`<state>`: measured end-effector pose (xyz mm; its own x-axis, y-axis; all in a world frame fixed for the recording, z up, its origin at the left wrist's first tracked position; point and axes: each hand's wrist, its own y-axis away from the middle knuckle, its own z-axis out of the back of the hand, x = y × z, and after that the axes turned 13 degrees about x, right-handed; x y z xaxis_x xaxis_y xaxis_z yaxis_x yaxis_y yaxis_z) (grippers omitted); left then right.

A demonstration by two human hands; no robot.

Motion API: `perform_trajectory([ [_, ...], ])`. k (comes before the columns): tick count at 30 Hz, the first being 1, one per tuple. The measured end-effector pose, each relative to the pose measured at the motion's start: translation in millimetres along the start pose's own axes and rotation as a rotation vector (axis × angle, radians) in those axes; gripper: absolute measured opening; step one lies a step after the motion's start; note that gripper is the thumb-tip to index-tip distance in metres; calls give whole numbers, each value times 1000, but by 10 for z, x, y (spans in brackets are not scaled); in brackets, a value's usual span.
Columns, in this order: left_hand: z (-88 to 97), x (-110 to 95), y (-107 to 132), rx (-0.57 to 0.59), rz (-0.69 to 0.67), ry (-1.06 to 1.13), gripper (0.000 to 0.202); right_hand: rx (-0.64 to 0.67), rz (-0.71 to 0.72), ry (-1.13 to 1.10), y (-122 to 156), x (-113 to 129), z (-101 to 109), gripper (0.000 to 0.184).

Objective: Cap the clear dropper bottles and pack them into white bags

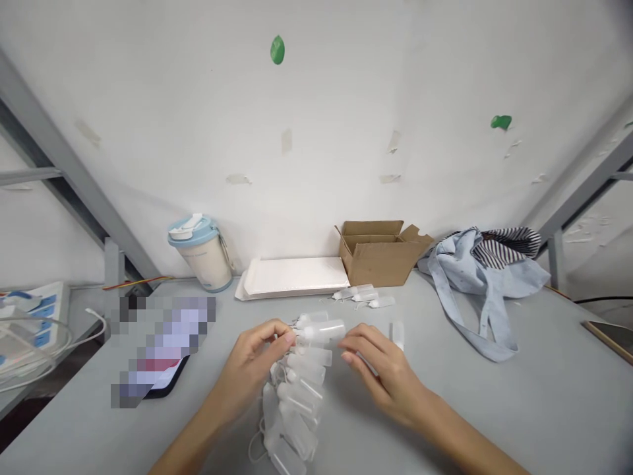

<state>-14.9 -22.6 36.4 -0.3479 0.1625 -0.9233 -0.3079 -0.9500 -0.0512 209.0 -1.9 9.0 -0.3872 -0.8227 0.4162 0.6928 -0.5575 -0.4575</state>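
My left hand [254, 359] pinches the tip end of a small translucent plastic bottle [324, 330] held level just above the grey table [519, 396]. My right hand [380, 366] hovers at the bottle's other end, fingers curled and slightly apart, touching or nearly touching it. Under and between my hands lies a heap of several similar small bottles [297, 409] with thin loops, running toward me. A single small white piece [398, 333] stands just past my right fingers.
A few more small bottles [363, 295] lie near an open cardboard box [378, 254]. A flat white tray [294, 276] and a blue-lidded cup [202, 254] stand at the back. A phone [163, 356] lies left, a blue cloth bag [482, 277] right.
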Motion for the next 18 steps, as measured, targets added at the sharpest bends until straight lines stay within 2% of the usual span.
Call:
perform_trajectory([
  [4,55,68,-54,27,30,34,31,60,-12,69,-17,-22,43,22],
  [7,100,119,-79,38,42,21,30,144,-85,140,-28,-91,146,23],
  [10,139,143,-90,72,59,12,29,263,-240,206,-12,-237,295,20],
  [13,167,152,-99,126,73,-31,30,359,-426,244,63,-430,455,25],
  [15,180,161,-106,139,73,-91,31,367,-541,258,143,-544,551,30],
  [18,194,186,-115,135,75,-173,32,398,-628,233,269,-648,654,40],
])
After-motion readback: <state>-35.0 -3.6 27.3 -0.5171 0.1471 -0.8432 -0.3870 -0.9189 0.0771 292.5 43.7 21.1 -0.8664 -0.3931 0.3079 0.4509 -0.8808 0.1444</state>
